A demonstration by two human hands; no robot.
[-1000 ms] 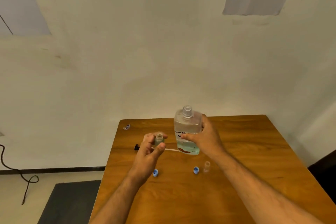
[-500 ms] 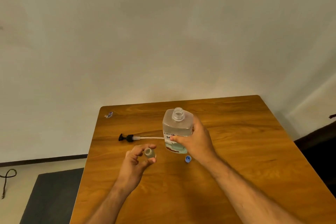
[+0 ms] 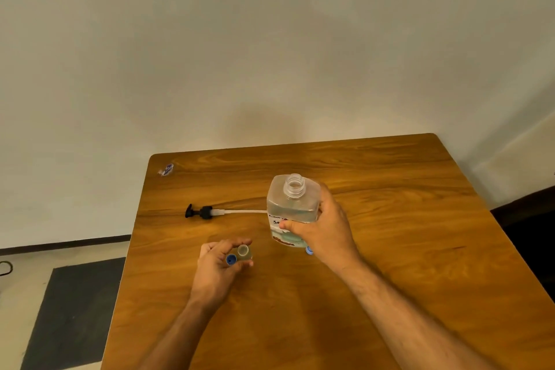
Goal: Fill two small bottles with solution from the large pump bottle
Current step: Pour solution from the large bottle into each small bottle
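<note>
My right hand [image 3: 326, 233] grips the large clear bottle [image 3: 292, 204], which stands upright with its neck open and liquid inside. Between thumb and fingers, my left hand [image 3: 217, 267] pinches a small clear bottle [image 3: 244, 252] with an open mouth, low over the table. A blue cap [image 3: 231, 259] shows right beside it at my left fingers. The black pump head with its white tube [image 3: 207, 212] lies flat on the table, left of the large bottle. A second blue cap [image 3: 309, 250] peeks out under my right hand. The other small bottle is hidden.
The wooden table [image 3: 405, 219] stands against a pale wall. A small scrap of wrapper [image 3: 166, 170] lies at the table's far left corner. A dark mat [image 3: 72, 309] covers the floor to the left.
The camera tilted down, so the wall sheet left view. My left hand lowered the small bottle toward the table, beside a blue cap. My right hand keeps its grip on the large bottle.
</note>
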